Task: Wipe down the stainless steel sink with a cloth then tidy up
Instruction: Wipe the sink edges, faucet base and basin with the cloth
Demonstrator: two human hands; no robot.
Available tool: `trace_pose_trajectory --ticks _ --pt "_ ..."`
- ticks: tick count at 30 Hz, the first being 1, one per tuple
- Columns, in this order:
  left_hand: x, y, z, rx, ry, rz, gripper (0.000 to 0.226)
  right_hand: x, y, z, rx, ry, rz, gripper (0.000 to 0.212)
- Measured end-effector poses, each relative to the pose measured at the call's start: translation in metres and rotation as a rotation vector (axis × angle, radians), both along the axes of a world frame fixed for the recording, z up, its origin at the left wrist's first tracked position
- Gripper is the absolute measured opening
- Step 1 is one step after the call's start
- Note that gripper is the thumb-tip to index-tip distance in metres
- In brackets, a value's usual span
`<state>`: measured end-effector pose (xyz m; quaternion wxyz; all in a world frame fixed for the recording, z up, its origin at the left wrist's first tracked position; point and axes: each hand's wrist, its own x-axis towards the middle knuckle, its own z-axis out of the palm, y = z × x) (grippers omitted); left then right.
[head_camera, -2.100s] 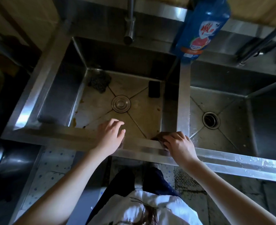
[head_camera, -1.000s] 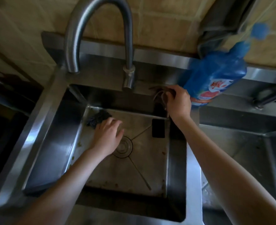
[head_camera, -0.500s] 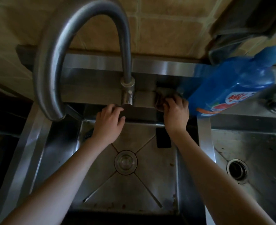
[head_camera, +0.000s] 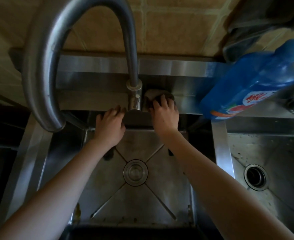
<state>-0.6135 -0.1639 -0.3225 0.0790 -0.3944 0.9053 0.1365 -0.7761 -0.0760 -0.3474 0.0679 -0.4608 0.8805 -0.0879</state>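
1. Stainless steel sink (head_camera: 111, 193): we look straight down into its left basin, which fills the lower middle of the view. Diagonal creases run across the floor, and brownish specks lie along the near edge.
2. At the far left we see the faucet (head_camera: 44, 49), a tall gooseneck. It arches up from its base on the back ledge and bends down to an open mouth over the basin's left rim.
3. Our left hand (head_camera: 109, 125) reaches over the basin's back wall. The fingers are nearly straight and close together, and the tips rest on the ledge's edge just left of the faucet base. It holds nothing.
4. A round metal drain stopper (head_camera: 135, 172) sits in the centre of the basin floor, between our two forearms.
5. The cloth (head_camera: 151, 94), a dull brown-grey wad, lies on the back ledge just right of the faucet base.
6. Our right hand (head_camera: 165, 115) is on the cloth, with the fingers bent down over it and pressing it against the ledge.
7. A small dark block (head_camera: 170, 152) shows on the basin floor, partly hidden by the right forearm. We cannot tell what it is.
8. A blue bottle (head_camera: 250, 84) with a red-and-white label stands on the ledge above the divider.
9. At the far right, the second basin shows its open drain (head_camera: 255, 176) and a wet, speckled floor.
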Motion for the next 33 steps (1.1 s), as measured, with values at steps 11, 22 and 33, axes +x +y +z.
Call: trace_pose_trajectory --ticks 11,22,33 --pt "-0.003 0.000 0.005 0.025 -0.013 0.005 0.051 -0.045 0.036 0.014 0.069 0.005 -0.354 0.033" --pt "-0.010 -0.003 0.016 0.052 -0.023 0.032 0.026 0.018 -0.010 0.008 -0.036 -0.021 0.012 0.035" --pt "-0.009 -0.004 0.007 0.051 -0.026 0.026 0.037 -0.021 0.035 0.015 0.021 -0.049 -0.259 0.041"
